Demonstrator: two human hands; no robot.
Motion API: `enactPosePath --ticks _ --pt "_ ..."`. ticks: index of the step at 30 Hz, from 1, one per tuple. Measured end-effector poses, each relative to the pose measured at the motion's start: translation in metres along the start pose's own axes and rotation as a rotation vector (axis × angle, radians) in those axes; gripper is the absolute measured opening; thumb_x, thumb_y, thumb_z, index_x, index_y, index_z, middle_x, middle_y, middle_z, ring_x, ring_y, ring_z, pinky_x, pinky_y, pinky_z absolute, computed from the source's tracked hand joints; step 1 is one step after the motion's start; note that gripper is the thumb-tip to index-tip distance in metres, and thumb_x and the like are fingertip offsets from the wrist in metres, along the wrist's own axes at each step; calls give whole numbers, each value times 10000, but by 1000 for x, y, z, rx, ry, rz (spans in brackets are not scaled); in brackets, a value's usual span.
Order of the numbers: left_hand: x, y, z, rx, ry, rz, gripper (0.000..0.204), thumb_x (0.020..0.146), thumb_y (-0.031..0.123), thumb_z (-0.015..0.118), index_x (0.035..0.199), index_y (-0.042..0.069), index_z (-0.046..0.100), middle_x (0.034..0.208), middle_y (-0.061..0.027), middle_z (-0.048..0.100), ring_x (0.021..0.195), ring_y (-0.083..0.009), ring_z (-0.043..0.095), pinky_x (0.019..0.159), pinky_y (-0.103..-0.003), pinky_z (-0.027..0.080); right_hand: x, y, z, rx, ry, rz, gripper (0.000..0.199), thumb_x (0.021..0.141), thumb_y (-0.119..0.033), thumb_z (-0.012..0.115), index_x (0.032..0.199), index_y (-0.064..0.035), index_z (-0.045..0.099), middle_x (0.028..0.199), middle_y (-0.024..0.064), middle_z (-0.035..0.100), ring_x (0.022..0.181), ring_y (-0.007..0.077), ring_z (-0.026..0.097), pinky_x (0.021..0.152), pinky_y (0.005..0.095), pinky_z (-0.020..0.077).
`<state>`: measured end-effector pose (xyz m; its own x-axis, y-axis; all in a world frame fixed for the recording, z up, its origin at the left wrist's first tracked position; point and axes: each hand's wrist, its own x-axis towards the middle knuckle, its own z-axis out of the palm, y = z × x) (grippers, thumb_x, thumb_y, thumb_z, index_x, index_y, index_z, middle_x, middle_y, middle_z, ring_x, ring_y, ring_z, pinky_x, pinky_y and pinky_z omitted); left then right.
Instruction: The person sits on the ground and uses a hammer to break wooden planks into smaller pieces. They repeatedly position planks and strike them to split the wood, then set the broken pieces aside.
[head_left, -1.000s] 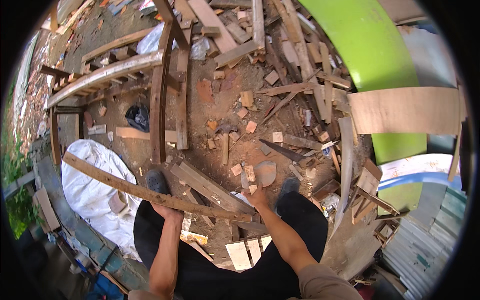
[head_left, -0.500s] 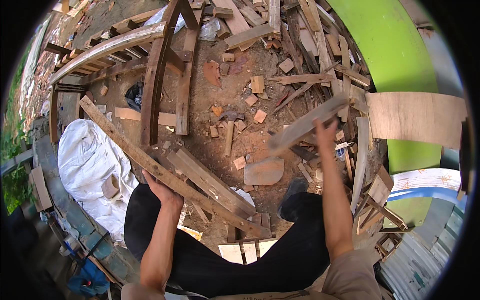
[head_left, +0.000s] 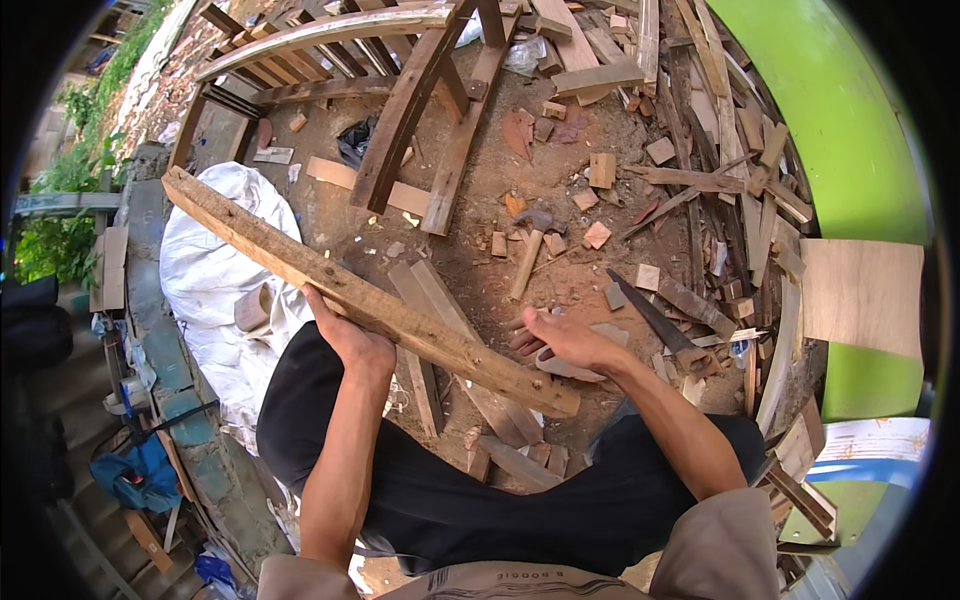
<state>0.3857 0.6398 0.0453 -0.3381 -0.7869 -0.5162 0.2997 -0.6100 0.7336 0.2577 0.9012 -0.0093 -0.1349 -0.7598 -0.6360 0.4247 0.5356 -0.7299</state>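
A long, rough wooden beam (head_left: pixel 370 295) slants across in front of me, its far end up at the left and its near end down at the right. My left hand (head_left: pixel 350 335) grips its lower side near the middle. Close to the beam's right end is my right hand (head_left: pixel 570 342), with nothing in it and its fingers apart; it covers part of a flat grey stone (head_left: pixel 607 336). A handsaw (head_left: pixel 655 322) with a dark blade lies on the ground to the right of that hand. Farther off, a hammer (head_left: pixel 528 262) rests on the dirt.
Two thick boards (head_left: pixel 440 310) lie beneath the beam. A wooden frame (head_left: pixel 415 110) with slats stands at the far left, behind a white sack (head_left: pixel 215 300). Scrap timber (head_left: pixel 700 130) is piled at the far right beside a green panel (head_left: pixel 860 130). Small offcuts are scattered over the dirt.
My right hand has let go of the short plank it held and moved left toward the beam's near end. My left hand keeps its hold on the beam. The view has shifted.
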Motion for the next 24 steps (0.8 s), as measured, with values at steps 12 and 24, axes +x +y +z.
enactPosePath --ticks 12,24 --pt "-21 16 -59 -78 -199 -57 584 966 505 507 1382 103 433 1371 -68 493 1271 -252 460 1104 -438 327 -59 14 67 -557 111 -291 573 734 -395 790 1093 15 613 981 226 648 953 328 641 798 400 488" --pt "-69 45 -53 1299 -228 1107 802 865 487 674 1412 -12 363 1469 -237 331 1368 -359 328 1130 -498 239 -141 -25 26 -1363 779 -663 470 750 -219 729 1173 -51 611 1010 139 695 938 287 671 782 403 536"
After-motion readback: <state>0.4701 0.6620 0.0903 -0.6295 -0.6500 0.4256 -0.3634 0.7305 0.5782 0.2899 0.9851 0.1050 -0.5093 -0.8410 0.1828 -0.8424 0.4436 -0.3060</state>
